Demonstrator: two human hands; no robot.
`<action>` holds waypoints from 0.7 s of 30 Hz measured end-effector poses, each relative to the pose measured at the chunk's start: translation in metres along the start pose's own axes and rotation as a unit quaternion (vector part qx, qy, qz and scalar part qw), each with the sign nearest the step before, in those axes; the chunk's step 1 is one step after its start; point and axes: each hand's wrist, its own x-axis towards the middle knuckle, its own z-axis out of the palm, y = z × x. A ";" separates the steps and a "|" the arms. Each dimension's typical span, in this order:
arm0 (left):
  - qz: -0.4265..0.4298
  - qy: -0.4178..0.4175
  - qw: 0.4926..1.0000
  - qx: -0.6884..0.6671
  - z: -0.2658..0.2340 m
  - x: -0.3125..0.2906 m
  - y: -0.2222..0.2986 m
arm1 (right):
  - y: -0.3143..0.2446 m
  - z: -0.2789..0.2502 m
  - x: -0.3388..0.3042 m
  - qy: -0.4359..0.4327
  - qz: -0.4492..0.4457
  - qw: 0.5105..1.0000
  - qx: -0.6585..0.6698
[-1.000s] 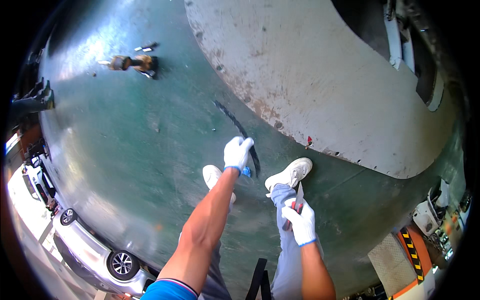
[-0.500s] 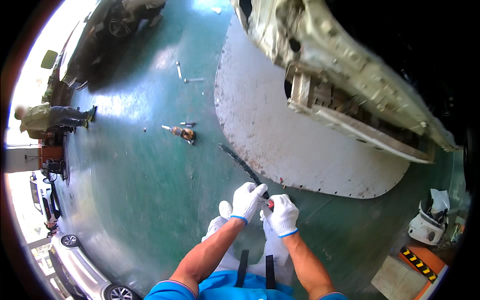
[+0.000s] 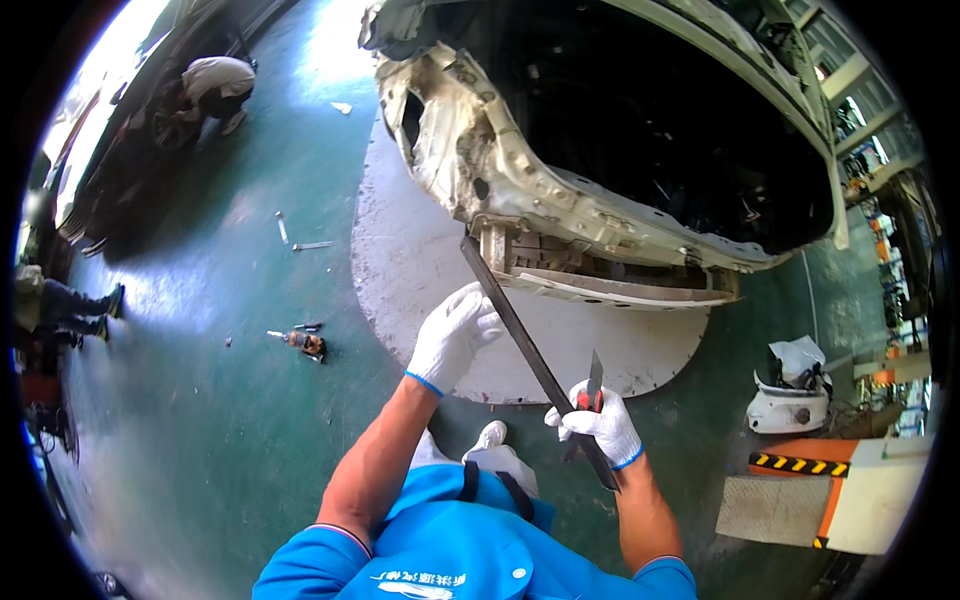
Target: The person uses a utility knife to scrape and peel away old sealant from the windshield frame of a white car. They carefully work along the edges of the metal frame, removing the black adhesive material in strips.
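Gripping dark strip (image 3: pixel 528 347) and knife (image 3: pixel 596 374), right hand (image 3: pixel 614 428) curled; left hand (image 3: pixel 448 340) loosely cupped.

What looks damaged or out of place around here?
The pale car body ahead looks damaged: metal at its left corner is crumpled. A yellowish tool lies loose on the green floor to the left, a possible trip hazard. The dark strip in the right hand shows no obvious damage.
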 end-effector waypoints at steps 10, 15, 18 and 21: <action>-0.019 -0.011 0.999 0.043 0.067 0.002 0.040 | -0.017 0.029 -0.062 0.048 -0.045 0.996 0.056; -0.036 -0.026 0.999 0.019 0.077 0.003 0.039 | -0.028 0.028 -0.076 0.042 -0.072 0.995 0.053; -0.045 -0.037 0.998 0.001 0.086 -0.003 0.042 | -0.036 0.027 -0.085 0.028 -0.082 0.996 0.029; -0.050 -0.060 0.997 -0.024 0.083 -0.007 0.041 | -0.039 0.021 -0.093 0.022 -0.080 0.996 0.020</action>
